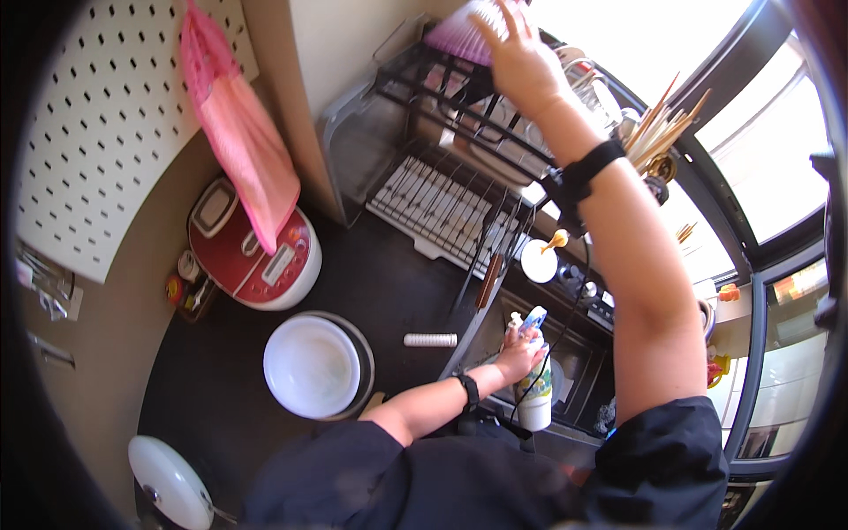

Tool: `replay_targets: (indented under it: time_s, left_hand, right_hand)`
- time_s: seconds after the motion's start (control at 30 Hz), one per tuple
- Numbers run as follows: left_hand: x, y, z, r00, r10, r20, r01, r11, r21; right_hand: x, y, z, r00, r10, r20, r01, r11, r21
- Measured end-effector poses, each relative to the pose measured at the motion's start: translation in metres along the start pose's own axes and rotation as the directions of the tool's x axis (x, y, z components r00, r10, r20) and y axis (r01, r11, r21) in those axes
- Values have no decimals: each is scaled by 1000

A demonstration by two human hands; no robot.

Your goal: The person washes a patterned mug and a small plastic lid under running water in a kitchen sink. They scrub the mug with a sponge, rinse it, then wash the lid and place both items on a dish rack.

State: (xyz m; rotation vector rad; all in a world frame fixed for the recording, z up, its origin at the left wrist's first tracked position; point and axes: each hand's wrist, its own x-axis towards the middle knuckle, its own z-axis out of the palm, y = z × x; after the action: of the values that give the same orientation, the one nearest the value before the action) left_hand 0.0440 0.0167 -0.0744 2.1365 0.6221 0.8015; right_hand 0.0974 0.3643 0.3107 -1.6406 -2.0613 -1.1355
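Observation:
My right hand is raised to the top of a black dish rack, its spread fingers against a ribbed pinkish-purple bowl-like item; whether they grip it I cannot tell. Low over the sink, my left hand is closed around the upper part of a spray bottle with a blue and white head and a green-patterned label. Beside the counter's sink edge lies a short white ribbed stick. A white bowl rests on a larger round vessel to the left.
A red and white rice cooker stands at the left, a pink towel hanging over it. Below the rack is a white drip tray. Wooden chopsticks stand by the window. A white lid is at lower left.

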Motion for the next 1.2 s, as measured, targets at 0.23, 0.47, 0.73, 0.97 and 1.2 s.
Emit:
replay_targets:
  time_s: [0.23,0.47,0.73,0.97,1.2]
  left_hand:
    - [6,21,1,996,-78,50,80,995,-58]
    - [-14,31,33,950,-76,-304,-272,279,-921]
    - [-31,9,90,990,-2,-144,25,987,159]
    - [-32,24,36,969,-229,94,237,968,-84]
    - [-37,22,1,996,-35,-85,40,998,51]
  right_hand:
    - [-38,-47,-138,923,170,-344,63,817,573]
    - [-148,-208,-112,823,41,567,-569,46,821]
    - [-266,-387,-65,321,-270,908,-940,24,340]
    - [-279,-426,-52,353,-202,913,-907,164,387]
    - [-281,-427,-40,221,-363,905,-973,-24,228]
